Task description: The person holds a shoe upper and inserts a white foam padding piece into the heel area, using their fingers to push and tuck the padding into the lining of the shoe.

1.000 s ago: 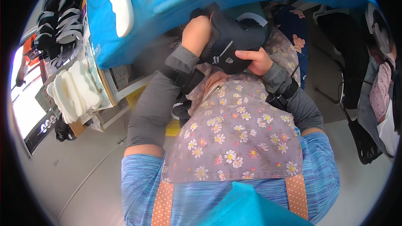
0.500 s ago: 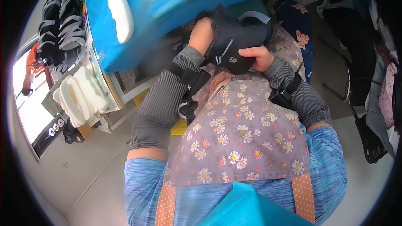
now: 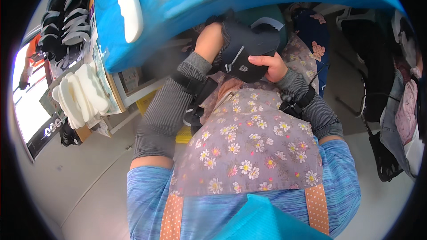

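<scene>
A black shoe upper [image 3: 252, 64], of soft fabric with a small pale emblem and short white stripes, is held between my hands above my lap. My left hand [image 3: 210, 41] reaches into its left side; the fingers are hidden by the fabric, and the piece hangs on that hand. My right hand [image 3: 271, 65] grips the right edge, thumb flat on top and the other fingers underneath. A pale strip [image 3: 268, 22] shows at the far edge of the upper.
A blue-covered table [image 3: 187, 0] curves across the front, bearing a white foot-shaped sole [image 3: 128, 11]. More white soles [image 3: 82, 93] lie at left, below a rack of black-and-grey uppers [image 3: 66, 18]. Clothes [image 3: 400, 115] hang at right. A yellow crate [image 3: 183, 134] shows beneath my left arm.
The upper has turned slightly, with its emblem side facing up more, and my right hand has moved with it. Both hands keep their places on it. The whole view has shifted a little.
</scene>
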`<state>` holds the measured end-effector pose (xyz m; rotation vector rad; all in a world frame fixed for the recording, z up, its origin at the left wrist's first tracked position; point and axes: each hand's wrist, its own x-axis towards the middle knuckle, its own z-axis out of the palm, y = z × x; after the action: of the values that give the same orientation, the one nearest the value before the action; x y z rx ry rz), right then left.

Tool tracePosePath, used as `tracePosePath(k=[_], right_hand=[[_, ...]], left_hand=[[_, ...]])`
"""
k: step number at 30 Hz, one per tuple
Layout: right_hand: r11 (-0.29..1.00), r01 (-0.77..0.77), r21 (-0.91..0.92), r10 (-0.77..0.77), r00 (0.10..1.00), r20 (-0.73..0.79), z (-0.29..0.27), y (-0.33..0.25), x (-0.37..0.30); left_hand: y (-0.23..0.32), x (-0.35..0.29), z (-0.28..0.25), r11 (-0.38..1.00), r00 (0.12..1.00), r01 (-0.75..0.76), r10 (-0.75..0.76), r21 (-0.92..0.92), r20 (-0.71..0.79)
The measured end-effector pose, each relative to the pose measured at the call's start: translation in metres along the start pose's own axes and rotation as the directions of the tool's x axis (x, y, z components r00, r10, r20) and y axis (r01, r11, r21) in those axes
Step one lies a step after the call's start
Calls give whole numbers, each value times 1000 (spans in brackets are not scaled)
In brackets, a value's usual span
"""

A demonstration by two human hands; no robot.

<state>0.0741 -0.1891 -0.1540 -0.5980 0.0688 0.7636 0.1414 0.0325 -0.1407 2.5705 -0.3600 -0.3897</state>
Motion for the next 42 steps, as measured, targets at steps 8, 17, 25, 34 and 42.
tracePosePath(k=[8, 17, 25, 34, 42], right_hand=[[998, -33, -58, 34, 999, 18, -8, -4, -1], [978, -137, 156, 123, 988, 98, -20, 1, 10], [978, -91, 190, 60, 985, 161, -16, -2, 16], [998, 14, -56, -9, 997, 77, -7, -9, 10], [993, 33, -115, -22, 995, 94, -6, -15, 10]], left_hand=[[1, 5, 22, 927, 999, -24, 30, -374, 10], [-3, 7, 11, 998, 993, 67, -67, 5, -101], [38, 1, -27, 955, 923, 204, -115, 214, -368], [16, 2, -12, 999, 987, 31, -33, -9, -158], [-18, 11, 20, 949, 980, -185, 159, -255, -120]])
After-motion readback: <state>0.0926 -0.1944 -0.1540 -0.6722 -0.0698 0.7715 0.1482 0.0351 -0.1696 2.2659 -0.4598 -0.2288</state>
